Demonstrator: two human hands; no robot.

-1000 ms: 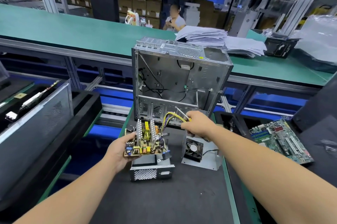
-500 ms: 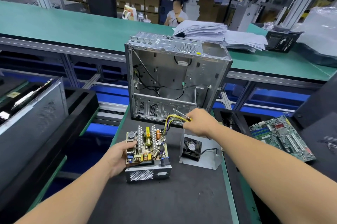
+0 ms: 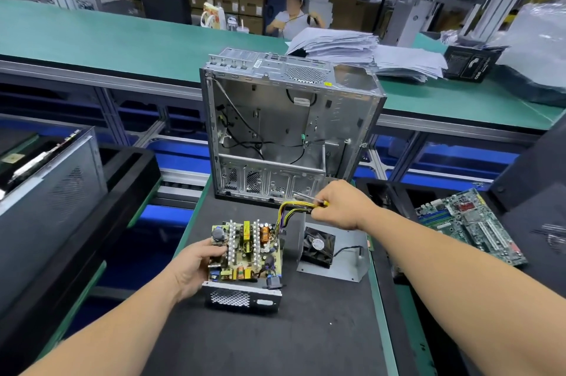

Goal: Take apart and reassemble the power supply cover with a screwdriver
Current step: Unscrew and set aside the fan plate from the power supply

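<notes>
Our left hand (image 3: pixel 196 265) grips the left edge of the power supply circuit board (image 3: pixel 245 253), which sits in its metal base (image 3: pixel 242 296) on the black mat (image 3: pixel 275 342). Our right hand (image 3: pixel 340 207) is closed around the yellow wire bundle (image 3: pixel 291 210) and a screwdriver (image 3: pixel 309 198). The fan cover (image 3: pixel 333 253) lies just beside, off. We risk straining the solder joints if the wires are pulled hard, or scratching components with the tip.

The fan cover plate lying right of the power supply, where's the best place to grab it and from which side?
Probably the fan cover plate's upturned right flange, approached from the right: it stands up off the mat, bare metal, clear of the fan and its cable. The flat base offers little to pinch.
</notes>
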